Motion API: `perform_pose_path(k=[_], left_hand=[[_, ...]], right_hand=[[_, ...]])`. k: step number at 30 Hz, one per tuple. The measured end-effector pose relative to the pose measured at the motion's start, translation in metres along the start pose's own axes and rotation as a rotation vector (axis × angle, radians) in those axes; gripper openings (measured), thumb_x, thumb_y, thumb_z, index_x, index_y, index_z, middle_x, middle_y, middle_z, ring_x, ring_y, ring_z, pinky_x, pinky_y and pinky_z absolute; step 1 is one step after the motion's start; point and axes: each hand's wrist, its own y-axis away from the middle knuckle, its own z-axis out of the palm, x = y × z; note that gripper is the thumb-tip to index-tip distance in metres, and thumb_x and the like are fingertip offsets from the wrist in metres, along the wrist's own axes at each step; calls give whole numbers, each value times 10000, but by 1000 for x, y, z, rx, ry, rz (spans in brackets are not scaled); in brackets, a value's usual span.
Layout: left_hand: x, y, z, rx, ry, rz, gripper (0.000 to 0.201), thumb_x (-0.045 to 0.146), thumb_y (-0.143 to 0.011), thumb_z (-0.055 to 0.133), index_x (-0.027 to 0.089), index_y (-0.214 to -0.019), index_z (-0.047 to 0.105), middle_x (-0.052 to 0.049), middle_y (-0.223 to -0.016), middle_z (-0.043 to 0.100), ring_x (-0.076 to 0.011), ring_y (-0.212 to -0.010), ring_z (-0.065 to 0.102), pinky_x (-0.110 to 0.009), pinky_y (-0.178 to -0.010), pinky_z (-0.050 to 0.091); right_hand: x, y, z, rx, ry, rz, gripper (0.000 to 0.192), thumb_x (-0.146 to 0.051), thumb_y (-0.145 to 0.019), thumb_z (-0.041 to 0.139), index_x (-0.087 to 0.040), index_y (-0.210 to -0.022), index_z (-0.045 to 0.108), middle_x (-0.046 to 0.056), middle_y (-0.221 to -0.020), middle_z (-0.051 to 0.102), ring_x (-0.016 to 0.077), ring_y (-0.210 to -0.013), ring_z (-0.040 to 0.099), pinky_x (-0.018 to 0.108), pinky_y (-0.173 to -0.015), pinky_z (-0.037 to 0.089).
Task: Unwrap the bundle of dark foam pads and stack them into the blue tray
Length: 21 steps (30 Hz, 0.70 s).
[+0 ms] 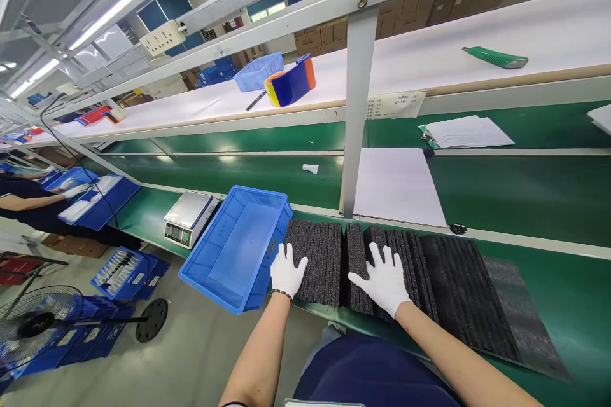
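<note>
A row of black foam sheets (315,261) stands on edge along the green bench, split by a narrow gap. My left hand (287,272), in a white glove, rests at the left end of the row with its fingers spread, beside the blue bin. My right hand (384,276), gloved too, lies with spread fingers on the sheets right of the gap. Further right the black sheets (463,292) lean over and fan out flat. The blue bin (233,248) has a bare floor inside and stands tilted in view, left of the foam.
A digital scale (188,219) sits left of the bin. Above the bench runs a white shelf with a green cutter knife (496,57). A metal post (358,108) rises behind the foam. At far left a co-worker's gloved hand (76,191) is over blue trays; a fan (38,324) stands below.
</note>
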Motion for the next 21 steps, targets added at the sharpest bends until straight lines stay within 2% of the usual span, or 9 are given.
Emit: perform_pose_path(k=[8, 12, 15, 17, 19, 20, 21], left_hand=[[2, 2, -3, -15, 4, -6, 662, 532, -930, 376, 117, -1445, 409, -203, -1518, 361, -313, -1232, 536, -421, -988, 465], [1, -3, -9, -9, -7, -6, 646, 515, -931, 400, 106, -1430, 426, -215, -1506, 376, -314, -1224, 548, -409, -981, 474], [-6, 0, -9, 10, 16, 54, 632, 508, -945, 369, 82, -1406, 445, -209, -1480, 416, -308, -1205, 566, -374, -973, 473], [-14, 5, 0, 39, 36, 83, 629, 526, -953, 306, 95, -1385, 460, -177, -1443, 471, -303, -1195, 575, -374, -945, 488], [-22, 0, 18, 137, 31, 52, 559, 540, -938, 315, 202, -1339, 506, -77, -1367, 566, -283, -1206, 572, -401, -924, 512], [-23, -6, 29, 219, 38, 96, 540, 540, -915, 388, 220, -1329, 521, -86, -1323, 598, -277, -1188, 588, -392, -898, 528], [-23, -13, 40, 266, 61, 103, 540, 513, -875, 491, 227, -1332, 524, -109, -1311, 605, -309, -1175, 592, -433, -875, 536]], right_hand=[[7, 4, 5, 13, 7, 18, 736, -723, -845, 359, -155, -1165, 699, 139, -1534, 323, 421, -1384, 241, 591, -1117, 118], [3, -1, 2, -28, 0, 57, 806, -676, -825, 443, -51, -1315, 573, 187, -1541, 283, 447, -1396, 197, 587, -1135, 80], [-4, 4, -13, -35, -92, 81, 823, -590, -817, 498, 19, -1370, 485, 249, -1535, 249, 482, -1392, 175, 600, -1135, 66], [-8, 13, -23, -23, -155, 63, 825, -580, -796, 522, 9, -1372, 484, 257, -1531, 254, 484, -1390, 189, 595, -1138, 89], [-9, 17, -27, -18, -156, 87, 893, -671, -749, 529, -62, -1401, 478, 190, -1538, 290, 439, -1407, 196, 548, -1163, 114], [-7, 16, -25, -41, -192, 51, 942, -685, -765, 493, -28, -1435, 412, 217, -1544, 252, 454, -1414, 155, 581, -1156, 87], [-3, 13, -22, -39, -222, 20, 967, -703, -777, 452, -23, -1459, 365, 224, -1553, 219, 461, -1418, 125, 602, -1150, 65]])
